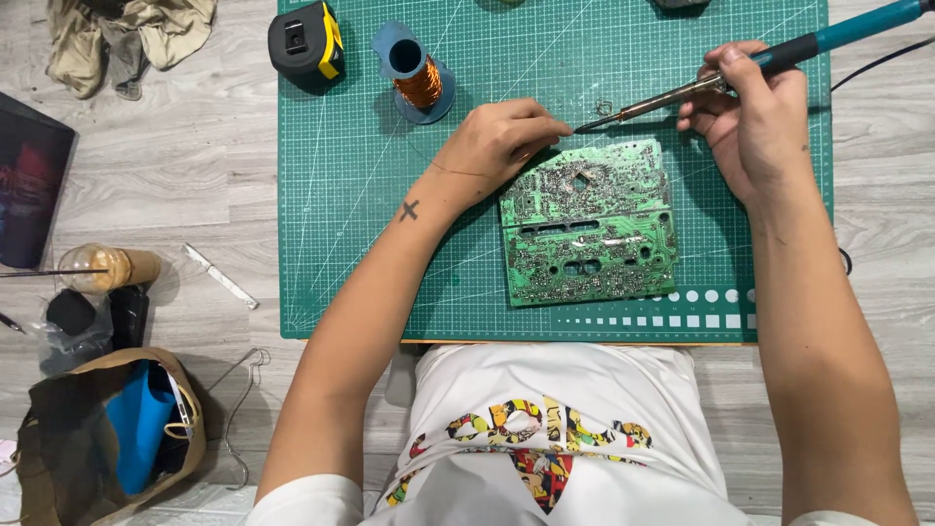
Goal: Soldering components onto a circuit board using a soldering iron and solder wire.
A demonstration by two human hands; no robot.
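Several loose items are lying at the left on the grey wood-look floor: a crumpled khaki cloth (127, 39) at the top, a dark flat panel (29, 185) at the edge, a clear plastic cup (102, 268) lying on its side, a thin metal strip (222, 277) just off the mat, and a brown paper bag (88, 438) holding something blue in the lower corner. Moving right, a green cutting mat (341, 244) is covering the middle of the floor, and a black and yellow tape measure (306, 41) is sitting at its top left corner, with a spool of copper wire (419, 80) standing just beside it. The person's left hand (497, 146) is reaching in from below and resting at the upper left edge of a green circuit board (589, 226), its fingers curling together with the tips pinched toward the iron's tip; whether they are pinching anything cannot be made out. The circuit board is lying flat, solder side up, on the mat's right half, between the two forearms. The right hand (755, 122) is gripping a soldering iron (721, 78) with a teal handle, fingers wrapping the black grip, and the iron is slanting down to the left so that its tip is hanging just above the board's top edge, close to the left fingertips.
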